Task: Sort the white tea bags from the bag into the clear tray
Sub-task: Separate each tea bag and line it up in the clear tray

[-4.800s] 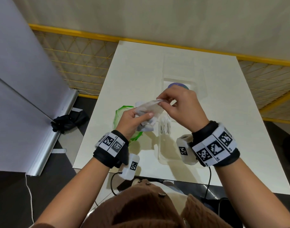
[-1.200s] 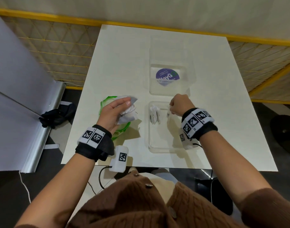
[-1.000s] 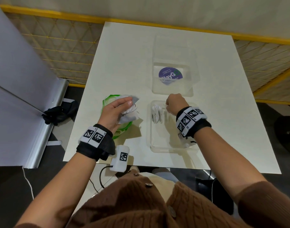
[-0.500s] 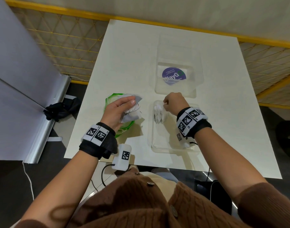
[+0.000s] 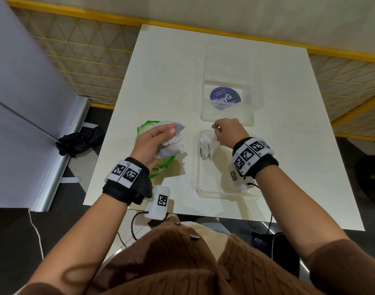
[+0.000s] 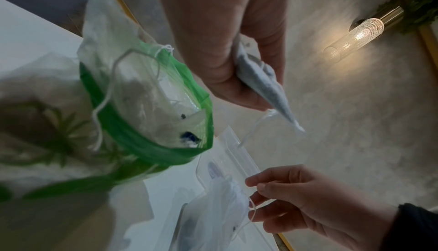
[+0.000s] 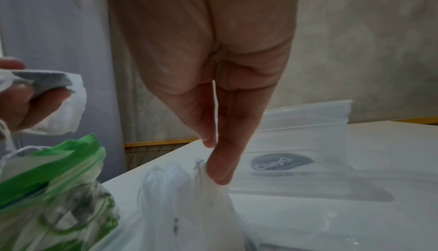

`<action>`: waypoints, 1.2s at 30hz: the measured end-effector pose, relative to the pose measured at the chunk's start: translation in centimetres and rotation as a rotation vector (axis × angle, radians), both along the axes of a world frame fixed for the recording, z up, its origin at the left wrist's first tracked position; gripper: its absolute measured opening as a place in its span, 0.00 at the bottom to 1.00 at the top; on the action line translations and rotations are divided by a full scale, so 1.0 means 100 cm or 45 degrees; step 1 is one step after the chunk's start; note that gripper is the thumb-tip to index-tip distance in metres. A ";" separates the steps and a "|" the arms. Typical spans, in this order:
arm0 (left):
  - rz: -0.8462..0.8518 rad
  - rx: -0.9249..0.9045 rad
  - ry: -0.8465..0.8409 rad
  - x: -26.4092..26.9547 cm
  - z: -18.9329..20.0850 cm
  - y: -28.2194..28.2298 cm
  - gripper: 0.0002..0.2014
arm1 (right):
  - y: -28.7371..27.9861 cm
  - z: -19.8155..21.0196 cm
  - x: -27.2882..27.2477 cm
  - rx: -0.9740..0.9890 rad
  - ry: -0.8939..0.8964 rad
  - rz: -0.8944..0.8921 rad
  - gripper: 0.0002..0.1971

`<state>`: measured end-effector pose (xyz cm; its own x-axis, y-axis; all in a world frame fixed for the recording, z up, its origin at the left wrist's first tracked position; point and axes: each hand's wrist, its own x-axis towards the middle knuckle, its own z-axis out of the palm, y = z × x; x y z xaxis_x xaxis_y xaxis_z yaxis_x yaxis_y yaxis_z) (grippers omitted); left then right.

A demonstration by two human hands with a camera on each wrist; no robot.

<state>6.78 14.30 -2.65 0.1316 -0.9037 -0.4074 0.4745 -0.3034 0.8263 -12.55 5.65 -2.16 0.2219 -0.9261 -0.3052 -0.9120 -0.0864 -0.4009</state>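
Head view: my right hand pinches a tea bag at the clear tray's far-left corner. Left wrist view: my left hand grips spare bags above the green-rimmed bag. Right wrist view: fingertips pinch the upright bag's top.

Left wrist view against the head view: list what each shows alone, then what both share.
Left wrist only: a lit wall lamp and the green-rimmed bag's open mouth. Head only: the marker wristbands, brown sweater, and purple-labelled container. Shared: left hand gripping tea bags, right hand at the clear tray's tea bags.
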 end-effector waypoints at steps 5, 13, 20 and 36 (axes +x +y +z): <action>-0.010 -0.007 -0.014 -0.001 0.001 -0.001 0.06 | 0.001 0.000 -0.005 0.054 0.020 0.000 0.18; -0.005 -0.015 -0.018 0.000 0.002 -0.001 0.06 | 0.018 0.001 -0.003 0.189 0.169 0.212 0.14; -0.011 -0.014 -0.040 -0.002 0.002 -0.002 0.06 | 0.037 -0.020 0.014 0.564 0.438 0.459 0.14; -0.060 -0.041 -0.078 -0.002 0.007 -0.003 0.16 | 0.027 -0.002 0.007 0.377 0.167 0.394 0.17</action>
